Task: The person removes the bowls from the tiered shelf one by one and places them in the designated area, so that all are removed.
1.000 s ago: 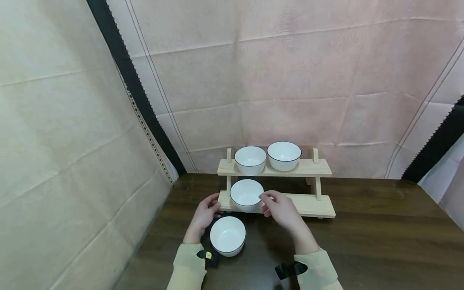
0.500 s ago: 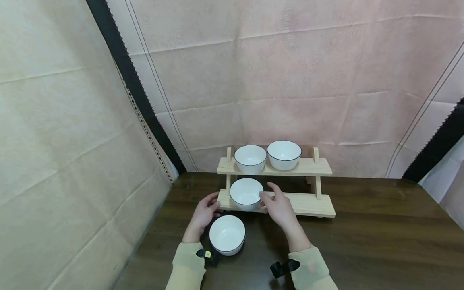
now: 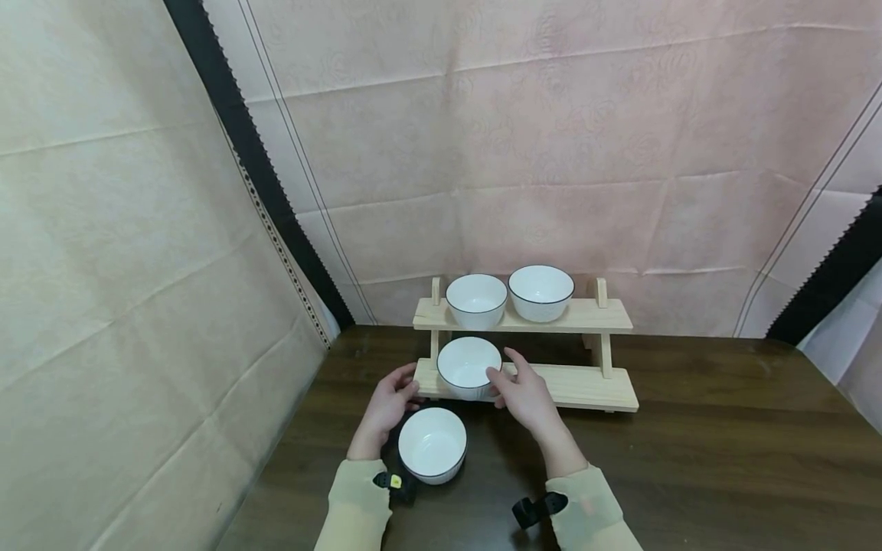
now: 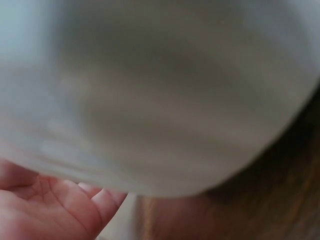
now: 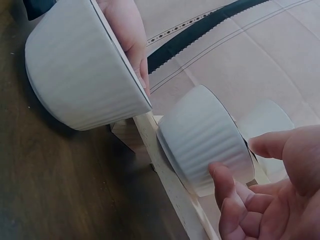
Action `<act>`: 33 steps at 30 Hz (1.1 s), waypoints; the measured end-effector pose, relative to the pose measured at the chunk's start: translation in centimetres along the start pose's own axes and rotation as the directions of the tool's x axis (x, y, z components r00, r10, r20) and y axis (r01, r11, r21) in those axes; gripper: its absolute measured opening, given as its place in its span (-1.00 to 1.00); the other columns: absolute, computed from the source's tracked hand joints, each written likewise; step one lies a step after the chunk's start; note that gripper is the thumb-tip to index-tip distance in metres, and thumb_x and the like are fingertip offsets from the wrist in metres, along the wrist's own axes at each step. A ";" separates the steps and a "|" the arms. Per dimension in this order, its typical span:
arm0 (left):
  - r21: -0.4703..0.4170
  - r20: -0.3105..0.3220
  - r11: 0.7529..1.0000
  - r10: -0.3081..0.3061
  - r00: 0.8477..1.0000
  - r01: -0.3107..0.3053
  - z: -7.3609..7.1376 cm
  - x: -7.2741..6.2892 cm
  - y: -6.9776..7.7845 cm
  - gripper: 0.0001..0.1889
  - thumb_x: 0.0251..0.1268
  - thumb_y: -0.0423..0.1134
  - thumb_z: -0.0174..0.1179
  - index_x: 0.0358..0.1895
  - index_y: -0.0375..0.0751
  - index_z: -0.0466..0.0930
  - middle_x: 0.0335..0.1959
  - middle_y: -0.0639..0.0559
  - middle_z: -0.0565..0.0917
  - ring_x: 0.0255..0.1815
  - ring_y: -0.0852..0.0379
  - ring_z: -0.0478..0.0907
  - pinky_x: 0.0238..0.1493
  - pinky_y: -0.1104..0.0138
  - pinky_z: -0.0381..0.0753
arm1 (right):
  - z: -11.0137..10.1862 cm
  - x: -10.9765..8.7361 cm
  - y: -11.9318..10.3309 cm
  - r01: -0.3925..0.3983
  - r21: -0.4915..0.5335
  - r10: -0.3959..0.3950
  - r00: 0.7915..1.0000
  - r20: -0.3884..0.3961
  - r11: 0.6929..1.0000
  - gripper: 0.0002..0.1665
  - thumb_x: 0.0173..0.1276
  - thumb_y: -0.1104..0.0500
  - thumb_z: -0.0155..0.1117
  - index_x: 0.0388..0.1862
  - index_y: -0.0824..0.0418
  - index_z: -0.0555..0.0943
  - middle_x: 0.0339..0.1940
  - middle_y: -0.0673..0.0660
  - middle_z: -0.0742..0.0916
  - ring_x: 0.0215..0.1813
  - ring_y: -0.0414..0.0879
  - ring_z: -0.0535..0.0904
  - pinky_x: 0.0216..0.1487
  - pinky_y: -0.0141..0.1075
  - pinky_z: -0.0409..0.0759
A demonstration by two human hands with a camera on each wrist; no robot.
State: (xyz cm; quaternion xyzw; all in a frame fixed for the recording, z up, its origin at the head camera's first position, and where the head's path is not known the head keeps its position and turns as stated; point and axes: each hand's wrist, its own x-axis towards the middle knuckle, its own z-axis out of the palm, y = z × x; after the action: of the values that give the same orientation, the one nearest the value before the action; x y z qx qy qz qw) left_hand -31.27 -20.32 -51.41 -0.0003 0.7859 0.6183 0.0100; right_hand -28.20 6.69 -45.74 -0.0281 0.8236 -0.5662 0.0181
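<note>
A two-tier wooden stand (image 3: 592, 389) is on the dark table. On its lower shelf sits a white dark-rimmed bowl (image 3: 469, 366), toward the left end. My right hand (image 3: 525, 394) is at that bowl's right side, pinching it with the thumb at the rim and a fingertip against the ribbed outer wall (image 5: 205, 145). My left hand (image 3: 387, 405) grips the left end of the lower shelf, thumb uppermost. Another white bowl (image 3: 432, 445) stands on the table between my forearms; its wall (image 4: 175, 125) fills most of the left wrist view, hiding part of the left hand.
Two more white bowls, one at left (image 3: 476, 301) and one beside it (image 3: 540, 293), sit on the upper shelf. Pale cloth (image 3: 551, 153) hangs behind the table (image 3: 723, 436) and along its left side.
My right hand has shifted slightly left onto the lower-shelf bowl, its index finger now lifted and straighter. My left hand and the bowls stay practically where they were.
</note>
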 end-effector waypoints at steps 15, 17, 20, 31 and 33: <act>0.011 -0.009 1.000 -0.012 1.000 0.012 0.1 0.0 -0.1 -0.55 0.58 -0.20 0.05 0.45 -0.06 0.38 0.08 -0.13 0.59 -0.06 -0.02 0.66 -0.03 0.15 0.67 | 0.3 -0.2 0.0 0.002 0.020 -0.003 1.000 0.022 1.000 -0.20 0.55 -0.08 0.14 0.60 0.18 0.14 -0.33 0.16 0.76 -0.40 -0.02 0.66 -0.04 -0.03 0.63; 0.010 -0.010 1.000 -0.014 1.000 0.014 0.1 0.0 -0.1 -0.55 0.58 -0.20 0.05 0.45 -0.06 0.39 0.08 -0.13 0.59 -0.06 -0.02 0.66 -0.03 0.15 0.67 | 0.4 -0.2 0.0 -0.004 0.027 0.004 1.000 0.024 1.000 -0.21 0.55 -0.07 0.14 0.60 0.16 0.14 -0.33 0.16 0.76 -0.40 -0.02 0.66 -0.03 -0.03 0.63; 0.007 -0.008 1.000 -0.009 1.000 0.009 0.0 0.0 -0.1 -0.55 0.58 -0.20 0.05 0.45 -0.09 0.38 0.08 -0.14 0.59 -0.06 -0.02 0.65 -0.04 0.14 0.67 | 0.5 -0.1 0.1 -0.008 0.035 0.007 1.000 0.025 0.999 -0.22 0.55 -0.08 0.13 0.60 0.15 0.14 -0.34 0.16 0.76 -0.41 -0.02 0.66 -0.02 -0.03 0.63; 0.014 -0.007 1.000 -0.008 1.000 0.008 0.0 -0.1 0.1 -0.56 0.58 -0.21 0.05 0.45 -0.09 0.39 0.08 -0.13 0.59 -0.08 -0.01 0.66 -0.07 0.16 0.68 | 0.7 0.0 0.2 -0.013 0.065 0.011 1.000 0.028 0.998 -0.21 0.57 -0.07 0.12 0.61 0.18 0.11 -0.37 0.17 0.75 -0.42 -0.02 0.66 -0.10 -0.13 0.66; 0.007 -0.009 1.000 -0.006 1.000 0.006 0.0 -0.1 0.0 -0.56 0.58 -0.23 0.05 0.44 -0.11 0.39 0.07 -0.14 0.60 -0.09 -0.02 0.66 -0.09 0.16 0.68 | 0.8 0.0 0.1 -0.017 0.089 0.014 0.999 0.032 0.996 -0.21 0.57 -0.05 0.12 0.61 0.20 0.10 -0.38 0.18 0.75 -0.41 -0.02 0.67 -0.15 -0.15 0.68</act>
State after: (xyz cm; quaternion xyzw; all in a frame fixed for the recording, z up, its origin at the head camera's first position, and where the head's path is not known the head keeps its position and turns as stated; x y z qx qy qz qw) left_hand -31.20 -20.29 -51.40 -0.0052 0.7882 0.6154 0.0082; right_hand -28.11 5.98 -46.15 -0.0299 0.7974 -0.6016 0.0366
